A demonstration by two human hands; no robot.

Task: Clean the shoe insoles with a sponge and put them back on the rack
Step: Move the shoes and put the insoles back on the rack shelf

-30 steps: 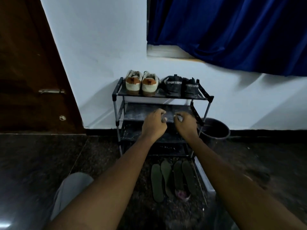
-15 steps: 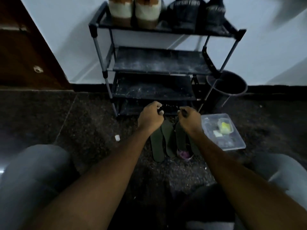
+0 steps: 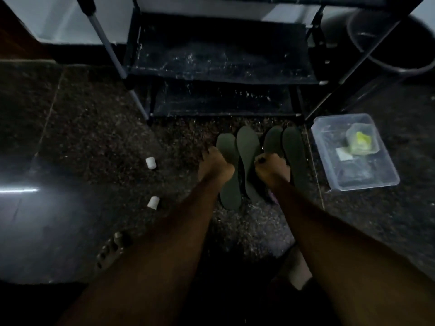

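Green insoles [image 3: 247, 147], four in a row, lie on the floor [image 3: 94, 137] just before the rack [image 3: 221, 57]. I see the left hand [image 3: 215, 167] curled over the leftmost, the right hand [image 3: 271, 169] over the third; whether either grips, I cannot tell.

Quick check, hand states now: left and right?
Left hand: fingers curled at the leftmost insole; grip cannot be told.
Right hand: fingers curled at the third insole; grip cannot be told.
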